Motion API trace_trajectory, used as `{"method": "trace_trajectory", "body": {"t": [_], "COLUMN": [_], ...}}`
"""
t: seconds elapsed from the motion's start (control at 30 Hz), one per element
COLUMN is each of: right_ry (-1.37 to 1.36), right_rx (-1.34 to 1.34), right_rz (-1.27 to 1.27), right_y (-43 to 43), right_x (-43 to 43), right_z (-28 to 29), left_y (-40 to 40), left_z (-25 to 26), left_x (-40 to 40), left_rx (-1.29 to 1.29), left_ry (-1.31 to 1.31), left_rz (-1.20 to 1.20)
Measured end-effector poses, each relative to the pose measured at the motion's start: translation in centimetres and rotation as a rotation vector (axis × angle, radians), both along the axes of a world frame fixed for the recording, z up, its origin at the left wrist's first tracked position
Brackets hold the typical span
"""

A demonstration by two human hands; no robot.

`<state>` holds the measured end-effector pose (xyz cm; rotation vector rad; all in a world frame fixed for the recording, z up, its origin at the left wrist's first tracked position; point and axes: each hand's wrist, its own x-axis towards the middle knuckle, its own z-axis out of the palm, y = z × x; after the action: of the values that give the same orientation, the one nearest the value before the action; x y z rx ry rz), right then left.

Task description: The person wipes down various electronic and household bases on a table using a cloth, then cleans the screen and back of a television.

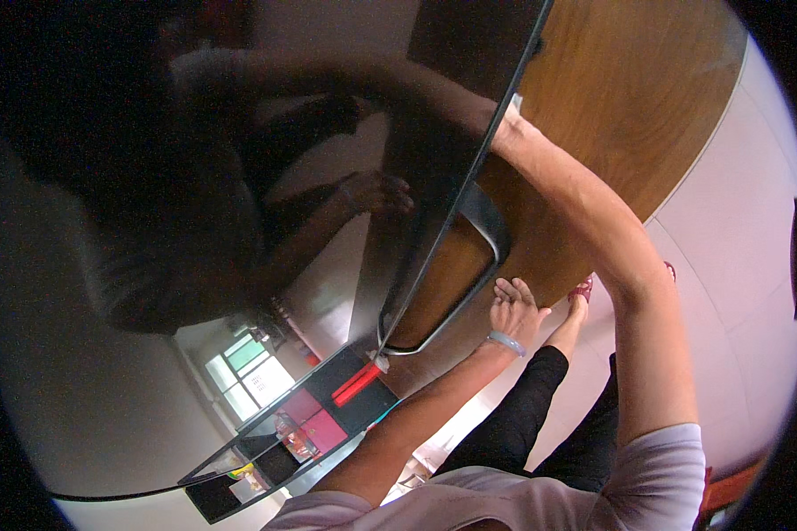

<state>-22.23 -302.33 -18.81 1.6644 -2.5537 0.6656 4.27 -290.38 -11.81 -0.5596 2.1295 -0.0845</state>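
A large glossy black flat-screen panel (319,152), probably a television, leans across the left of the view and reflects both arms. It stands on a wooden tabletop (631,99) by a looped stand with a silvery edge (498,235). My right hand (510,125) reaches to the far part of the panel's edge. Its fingers are hidden there, and a small white thing (517,103) shows beside it, too little to name. My left hand (519,312), with a pale bangle (507,343) at the wrist, hovers near the stand, fingers slightly bent and holding nothing.
A shelf unit with black and pink compartments (325,430) stands at the lower left, partly mirrored in the panel. A bright red strip (355,383) shows there. Below are my black-trousered legs (505,425), a red sandal (581,287) and pale floor tiles (724,285).
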Motion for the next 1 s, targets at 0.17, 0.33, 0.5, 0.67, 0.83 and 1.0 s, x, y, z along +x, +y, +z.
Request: {"method": "trace_trajectory", "body": {"t": [0.17, 0.33, 0.5, 0.67, 0.83, 1.0], "right_ry": [0.077, 0.118, 0.432, 0.038, -0.001, -0.016], "right_rx": [0.013, -0.012, 0.071, -0.233, -0.192, -0.178], "right_rz": [0.254, 0.369, 0.421, 0.281, 0.175, -0.141], "right_y": [1.2, 1.8, 4.7, 9.1, 13.5, 18.6], "right_x": [1.0, 1.2, 1.3, 1.8, 3.9, 8.5], "right_z": [-0.2, 0.1, -0.9, 0.3, 1.4, 1.8], "left_y": [0.4, 0.0, 0.3, 0.1, 0.1, 0.2], "left_z": [-0.3, -0.1, 0.3, 0.0, -0.1, 0.4], "left_x": [-0.8, -0.5, -1.8, -0.9, -0.8, -1.3], "left_rx": [-0.003, -0.004, 0.033, 0.009, -0.006, 0.01], "left_ry": [-0.049, -0.057, -0.08, -0.05, 0.071, 0.098], "left_rz": [-0.002, 0.015, 0.01, 0.005, -0.001, 0.128]}}
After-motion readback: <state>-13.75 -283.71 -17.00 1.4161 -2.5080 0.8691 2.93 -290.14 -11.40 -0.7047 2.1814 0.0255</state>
